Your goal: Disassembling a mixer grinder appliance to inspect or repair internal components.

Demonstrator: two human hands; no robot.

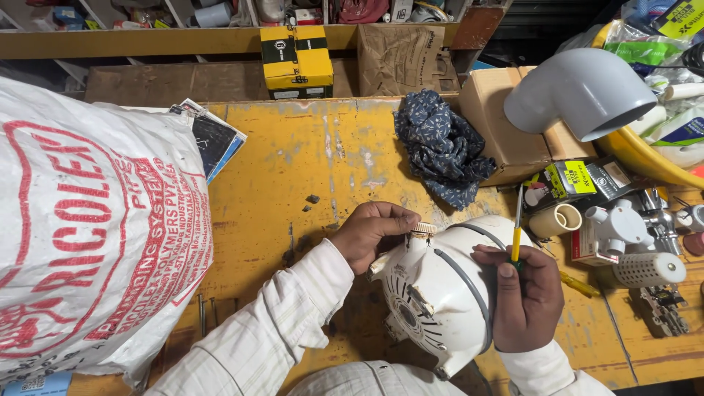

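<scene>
Two hands on the job, both mine, over the yellow bench (308,169). Left hand (370,233) is curled, fingertips pinching the small ribbed knob (423,229) at the top of the white motor housing (433,293). Right hand (524,297) is wrapped around the housing's far side and clamps a yellow-handled screwdriver (517,224) upright against it, tip pointing up. The housing sits tilted at the bench's near edge, close to my chest, vent slots facing me, a grey cable (469,282) looping over its dome. I'd judge it as fairly weighty for its size, hard plastic, smooth and curved, so likely to slip or roll; the safest hold looks like the rim and the slotted face, not the cable. The knob seems small and delicate, a fingertip grip only. Big white sack (95,227) sits at my left, blue cloth (440,147) beyond, grey pipe elbow (583,92) and fittings at my right.
</scene>
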